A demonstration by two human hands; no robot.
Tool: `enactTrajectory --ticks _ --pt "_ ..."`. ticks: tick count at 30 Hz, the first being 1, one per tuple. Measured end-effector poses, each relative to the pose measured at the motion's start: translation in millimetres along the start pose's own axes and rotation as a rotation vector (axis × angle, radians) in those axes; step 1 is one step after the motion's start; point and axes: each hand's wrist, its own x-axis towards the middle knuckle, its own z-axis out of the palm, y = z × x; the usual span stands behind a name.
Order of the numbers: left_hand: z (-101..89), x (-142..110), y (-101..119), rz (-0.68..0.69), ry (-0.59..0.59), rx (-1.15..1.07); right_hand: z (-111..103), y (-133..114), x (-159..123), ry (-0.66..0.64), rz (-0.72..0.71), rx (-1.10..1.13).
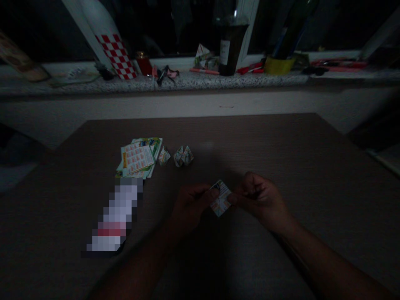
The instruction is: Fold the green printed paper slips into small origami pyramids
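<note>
Between my two hands is a small folded square of printed paper [221, 205], held up cornerwise like a diamond. My left hand [192, 205] pinches its left side, thumb on the face. On the right corner, the thumb and fingers of my right hand [262, 199] close on the paper, the other fingers curled. Farther back on the table stand small folded paper shapes: one pointed piece [164, 156] and a wider one with two peaks [183, 156]. Beside them lies a stack of printed paper sheets [137, 158].
A blurred-out long object [117, 216] lies on the dark wooden table [265, 137] to the left. Behind the table, a granite windowsill [175, 86] carries a red-and-white checked bottle [117, 56], a dark glass vessel [229, 50], a yellow-based bottle [279, 65] and small clutter.
</note>
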Motion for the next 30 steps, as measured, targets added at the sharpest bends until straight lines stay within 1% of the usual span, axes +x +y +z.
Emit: enactTrajectory --ticks 7,10,14,16,18,24,26,30 --pt "2.0 2.4 -2.0 -0.049 0.022 -0.123 0.2 -2.0 0.4 -0.006 -0.004 0.029" --pt "3.6 1.6 -0.1 -0.051 0.008 -0.083 -0.8 -2.2 0.6 -0.003 0.010 0.018" --pt "4.2 -1.3 4.0 -0.018 -0.005 0.043 -2.0 0.6 1.5 -0.014 -0.010 -0.002" --pt "4.2 -2.5 4.7 -0.001 -0.015 0.059 -2.5 2.2 1.2 -0.029 -0.017 -0.007" --pt "4.6 -3.1 4.4 0.006 -0.038 0.029 -2.8 3.1 0.5 -0.041 -0.025 -0.005" --pt "6.4 -2.0 0.8 0.004 -0.058 -0.117 -1.9 3.4 -1.5 -0.050 -0.054 0.043" --pt "5.3 -0.8 -1.3 -0.015 -0.052 -0.142 -2.2 3.8 -1.1 -0.063 -0.053 0.054" --pt "1.0 2.0 -6.7 -0.070 0.001 -0.187 -5.8 5.7 1.2 -0.107 -0.054 0.057"
